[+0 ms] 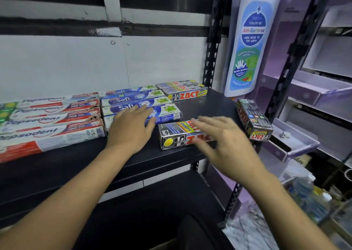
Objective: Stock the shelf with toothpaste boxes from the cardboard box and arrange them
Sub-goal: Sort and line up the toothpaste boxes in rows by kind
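Front Zact box (177,135) lies beneath outstretched fingers of right hand (228,145) (blurred).

A tall bottle-shaped Follow Me Anti-Bacterial wash sign (251,40) stands far right, beside a purple display stand (308,91) with tiers running down the right side. Low at near right is a blurred clear plastic bottle (302,188). A white wall panel (76,65) fills the far left.

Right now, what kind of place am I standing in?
Probably a small shop's toiletries aisle: Pepsodent boxes, Safi boxes and Zact boxes lie in rows on a black metal shelf, with a bottle-shaped anti-bacterial wash sign beside it.
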A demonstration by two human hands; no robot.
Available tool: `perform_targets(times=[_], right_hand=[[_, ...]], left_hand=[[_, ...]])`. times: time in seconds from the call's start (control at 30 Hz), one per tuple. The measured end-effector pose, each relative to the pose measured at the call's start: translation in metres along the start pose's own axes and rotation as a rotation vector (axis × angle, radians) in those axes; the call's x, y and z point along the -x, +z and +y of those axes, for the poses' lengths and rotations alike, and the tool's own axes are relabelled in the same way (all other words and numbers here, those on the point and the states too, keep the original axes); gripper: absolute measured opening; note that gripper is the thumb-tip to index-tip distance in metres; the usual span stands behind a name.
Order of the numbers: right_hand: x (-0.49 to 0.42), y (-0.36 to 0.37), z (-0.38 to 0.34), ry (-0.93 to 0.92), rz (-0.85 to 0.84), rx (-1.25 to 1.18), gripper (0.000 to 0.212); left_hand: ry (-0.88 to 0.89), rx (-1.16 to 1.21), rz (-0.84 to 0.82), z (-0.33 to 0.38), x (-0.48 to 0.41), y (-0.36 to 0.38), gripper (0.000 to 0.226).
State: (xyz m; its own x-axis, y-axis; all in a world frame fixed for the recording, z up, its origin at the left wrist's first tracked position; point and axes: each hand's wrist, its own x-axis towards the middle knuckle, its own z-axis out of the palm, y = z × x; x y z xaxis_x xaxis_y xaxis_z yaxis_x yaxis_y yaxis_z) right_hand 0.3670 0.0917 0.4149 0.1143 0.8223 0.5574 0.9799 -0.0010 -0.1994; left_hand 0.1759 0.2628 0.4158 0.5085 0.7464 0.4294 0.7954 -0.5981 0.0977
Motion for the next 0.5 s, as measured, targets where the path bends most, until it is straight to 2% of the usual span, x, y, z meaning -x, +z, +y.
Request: perform_targets(times=[0.07,0.17,0.4,0.5], right_hand=[[0.001,0.008,-0.007,0.017,-0.067,-0.069,0.051],[-0.008,0.009,-0.001,0.107,-0.041,-0.171,0.047],[-0.038,0.005,0.021,0.262,-0.202,-0.146,0.041],[-0.057,0.008,0.035,0.304,-0.212,-0.135,0.031]], left_hand=[[0.0,-0.001,-0.001,0.0,0.0,0.0,0.049],[0.002,0.002,0.005,-0.001,0.0,0.001,0.049],[0.004,-0.002,0.012,-0.001,0.0,0.001,0.049],[0.003,-0.003,0.009,-0.001,0.001,0.001,0.049]])
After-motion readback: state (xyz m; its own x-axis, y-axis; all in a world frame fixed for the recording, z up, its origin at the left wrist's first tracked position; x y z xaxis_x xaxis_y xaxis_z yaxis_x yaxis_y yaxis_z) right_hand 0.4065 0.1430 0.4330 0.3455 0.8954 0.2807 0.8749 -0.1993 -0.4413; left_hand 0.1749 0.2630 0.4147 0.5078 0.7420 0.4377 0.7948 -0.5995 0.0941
